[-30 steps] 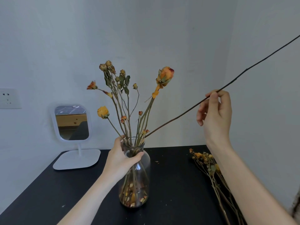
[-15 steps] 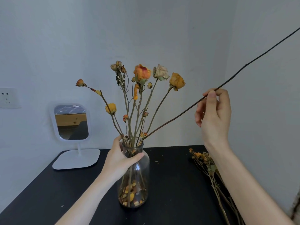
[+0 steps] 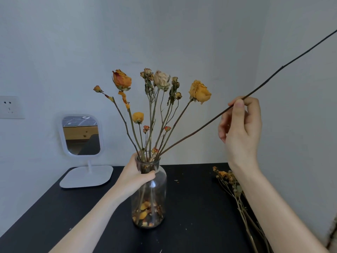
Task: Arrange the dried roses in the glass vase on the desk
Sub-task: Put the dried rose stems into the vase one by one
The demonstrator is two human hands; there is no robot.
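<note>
A clear glass vase (image 3: pixel 156 190) stands on the black desk (image 3: pixel 197 207), loose petals lying in its bottom. Several dried roses (image 3: pixel 160 99) in orange, yellow and cream fan upward out of its neck. My left hand (image 3: pixel 135 177) grips the vase's neck. My right hand (image 3: pixel 240 128), raised to the right of the blooms, pinches a long bare dark stem (image 3: pixel 191 134). That stem slants from the vase's mouth up past my fingers and out at the upper right edge.
More dried flowers (image 3: pixel 231 181) lie on the desk at the right, partly under my right forearm. A small white stand mirror (image 3: pixel 82 136) sits at the back left. A wall socket (image 3: pixel 10 107) is at far left. Walls close behind and right.
The roses in the vase have turned and spread, so three large blooms now face me. Both hands keep their holds; the long stem has shifted only slightly.
</note>
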